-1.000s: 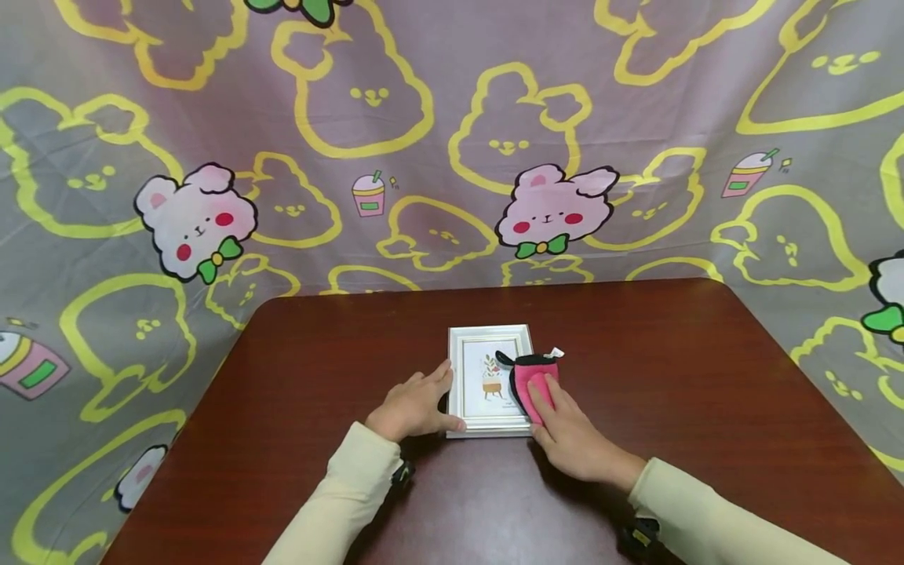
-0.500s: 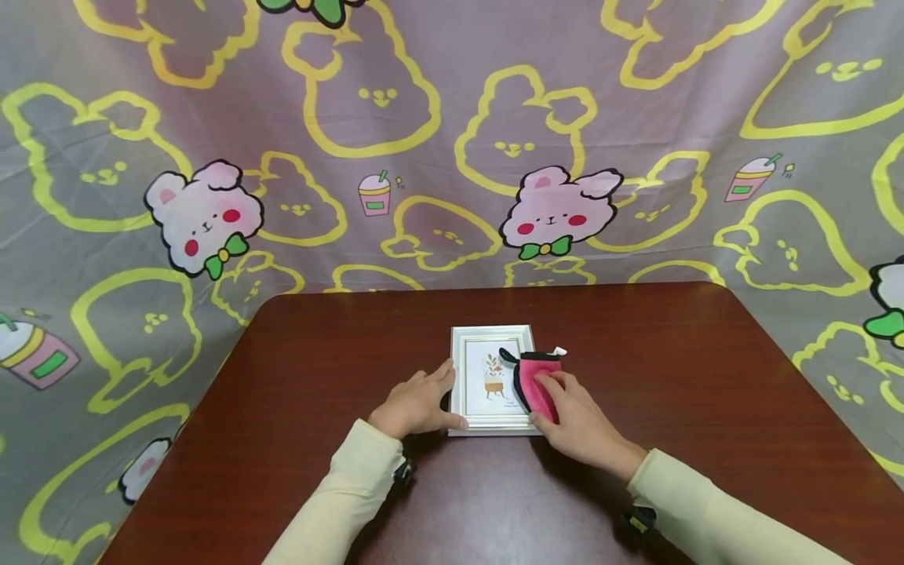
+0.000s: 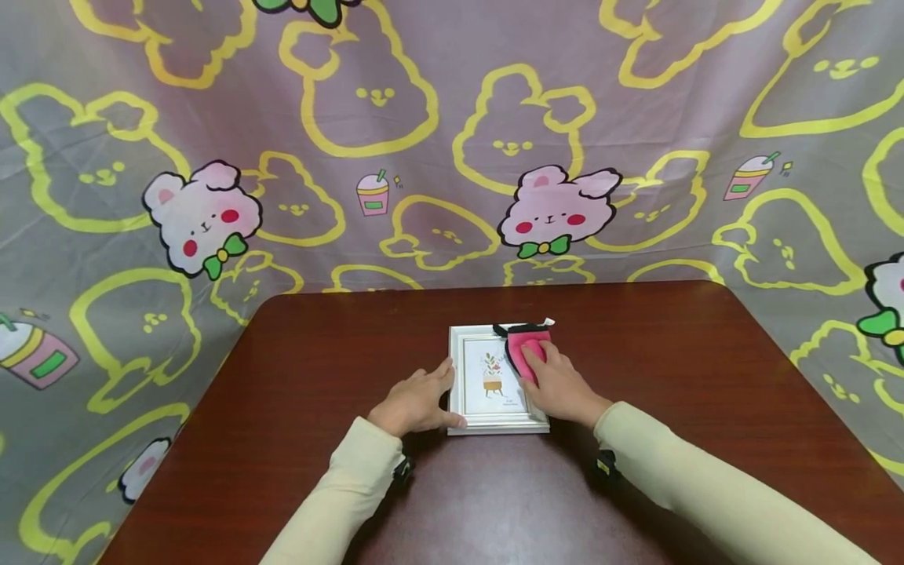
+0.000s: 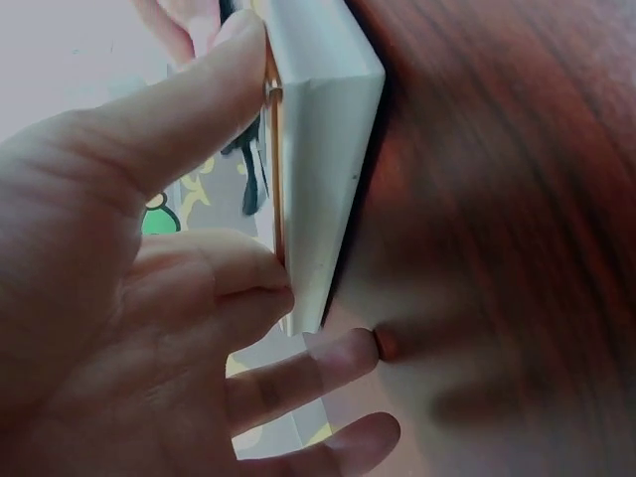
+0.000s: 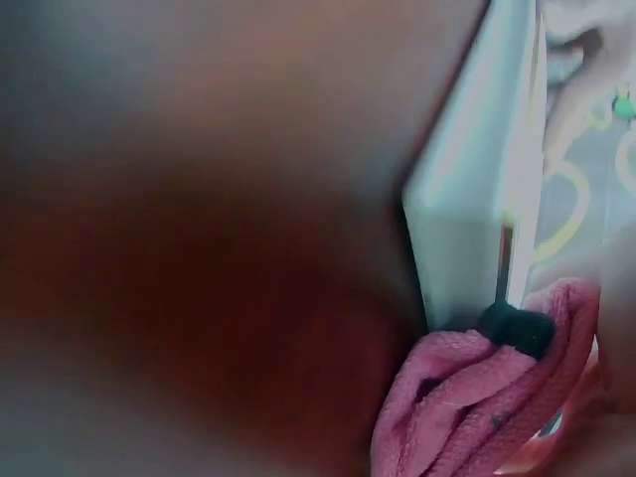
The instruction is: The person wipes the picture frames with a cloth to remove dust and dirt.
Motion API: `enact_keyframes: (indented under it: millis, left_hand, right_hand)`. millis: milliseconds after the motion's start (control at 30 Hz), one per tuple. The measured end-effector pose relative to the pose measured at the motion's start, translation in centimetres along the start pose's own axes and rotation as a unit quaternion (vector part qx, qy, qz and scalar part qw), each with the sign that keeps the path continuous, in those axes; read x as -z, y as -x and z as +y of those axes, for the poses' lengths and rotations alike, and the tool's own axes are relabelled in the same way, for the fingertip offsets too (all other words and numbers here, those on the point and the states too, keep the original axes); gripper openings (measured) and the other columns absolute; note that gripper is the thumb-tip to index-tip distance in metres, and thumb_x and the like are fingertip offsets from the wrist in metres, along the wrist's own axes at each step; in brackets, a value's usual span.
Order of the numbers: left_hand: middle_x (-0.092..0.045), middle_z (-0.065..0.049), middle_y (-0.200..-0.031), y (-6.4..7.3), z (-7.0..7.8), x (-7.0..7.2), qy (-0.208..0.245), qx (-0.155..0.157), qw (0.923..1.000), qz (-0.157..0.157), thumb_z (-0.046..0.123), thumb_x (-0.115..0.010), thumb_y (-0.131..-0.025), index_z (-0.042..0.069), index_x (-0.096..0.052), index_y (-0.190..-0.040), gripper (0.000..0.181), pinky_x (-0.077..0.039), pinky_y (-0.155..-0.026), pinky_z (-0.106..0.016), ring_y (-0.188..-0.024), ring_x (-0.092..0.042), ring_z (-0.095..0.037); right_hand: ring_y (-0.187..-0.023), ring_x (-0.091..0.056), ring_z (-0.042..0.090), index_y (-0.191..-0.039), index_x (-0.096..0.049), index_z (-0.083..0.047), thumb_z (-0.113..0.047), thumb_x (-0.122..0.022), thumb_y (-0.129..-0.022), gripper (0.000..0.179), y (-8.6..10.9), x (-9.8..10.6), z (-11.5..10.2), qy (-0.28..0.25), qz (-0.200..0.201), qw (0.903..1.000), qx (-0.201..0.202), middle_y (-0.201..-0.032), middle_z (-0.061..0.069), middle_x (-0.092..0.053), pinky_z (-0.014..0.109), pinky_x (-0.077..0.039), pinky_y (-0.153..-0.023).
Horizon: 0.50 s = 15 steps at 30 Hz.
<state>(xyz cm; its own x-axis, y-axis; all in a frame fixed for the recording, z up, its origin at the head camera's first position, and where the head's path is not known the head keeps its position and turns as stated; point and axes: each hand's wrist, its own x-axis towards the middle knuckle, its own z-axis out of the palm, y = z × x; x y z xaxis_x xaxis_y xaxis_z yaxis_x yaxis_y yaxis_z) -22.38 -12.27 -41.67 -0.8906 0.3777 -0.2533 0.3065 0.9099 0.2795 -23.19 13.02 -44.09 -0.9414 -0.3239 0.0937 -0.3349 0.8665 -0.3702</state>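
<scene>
Hands (image 3: 417,402) (image 3: 565,388) at frame (image 3: 490,391): left splayed, right gripping cloth (image 3: 526,342)

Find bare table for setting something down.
Bare table: left of the left hand, right of the right hand, behind the frame, and between the sleeves. Crowded: the frame, left hand at its left, cloth and right hand over its right.

bunched pink cloth (image 5: 462,407) with black trim against a white frame (image 5: 459,234), right hand (image 5: 616,348) beside it, left hand (image 5: 586,84) beyond, blurred reddish-brown worktop (image 5: 219,258)
</scene>
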Motion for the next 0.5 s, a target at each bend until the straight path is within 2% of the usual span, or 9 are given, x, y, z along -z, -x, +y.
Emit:
enact_keyframes:
  millis: [133,233,500]
  left_hand:
    - [-0.027,-0.003,-0.165,0.0,0.0,-0.1,0.002,-0.003,1.0,-0.001,0.049,-0.077,-0.081,0.014,-0.039,-0.153,0.089,-0.042,-0.108,-0.053,-0.143,-0.04,-0.037]
    - [-0.026,-0.003,-0.166,-0.1,-0.1,-0.2,0.005,-0.007,1.0,-0.002,0.049,-0.077,-0.082,0.013,-0.038,-0.154,0.089,-0.041,-0.109,-0.053,-0.143,-0.039,-0.038]
    - [-0.029,-0.002,-0.165,-0.4,-0.3,-0.3,-0.013,-0.018,0.9997,0.011,0.053,-0.077,-0.079,0.013,-0.039,-0.153,0.092,-0.044,-0.105,-0.051,-0.14,-0.044,-0.034]
  right_hand:
    - [-0.122,-0.047,0.058,-0.151,-0.037,0.0,-0.025,-0.058,-0.096,0.064,-2.6,0.1,0.8,0.0,-0.029,0.9992,-0.027,-0.149,0.036,-0.031,0.066,-0.045,-0.098]
    - [-0.12,-0.049,0.058,-0.151,-0.036,0.0,-0.026,-0.06,-0.095,0.066,-3.9,0.4,1.2,0.002,-0.032,0.999,-0.031,-0.15,0.035,-0.031,0.064,-0.045,-0.099]
    - [-0.125,-0.051,0.051,-0.148,-0.041,0.003,-0.014,-0.063,-0.088,0.066,-4.7,0.7,2.6,-0.043,0.0,0.999,-0.013,-0.147,0.036,-0.039,0.057,-0.044,-0.106]
